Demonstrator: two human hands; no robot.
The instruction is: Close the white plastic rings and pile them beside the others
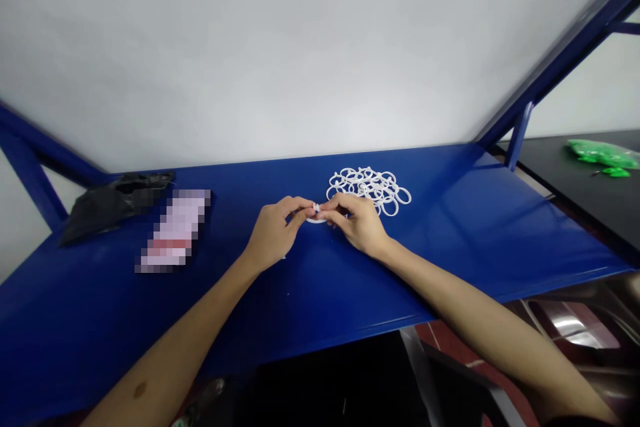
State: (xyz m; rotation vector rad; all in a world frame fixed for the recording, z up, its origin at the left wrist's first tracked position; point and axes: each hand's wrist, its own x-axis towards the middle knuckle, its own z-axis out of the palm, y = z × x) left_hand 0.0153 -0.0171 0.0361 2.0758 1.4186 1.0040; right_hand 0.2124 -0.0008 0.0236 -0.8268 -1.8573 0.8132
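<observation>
My left hand (273, 233) and my right hand (357, 221) meet at the middle of the blue table (450, 240), fingertips pinched together on one white plastic ring (316, 212). The ring rests low against the tabletop and is mostly hidden by my fingers. Just behind my right hand lies a loose pile of several white rings (370, 188), spread flat on the table.
A black plastic bag (113, 203) lies at the table's far left, with a blurred flat item (175, 230) beside it. Blue frame posts (517, 137) rise at both back corners. A black table at right carries green pieces (603, 155). A white wall stands behind.
</observation>
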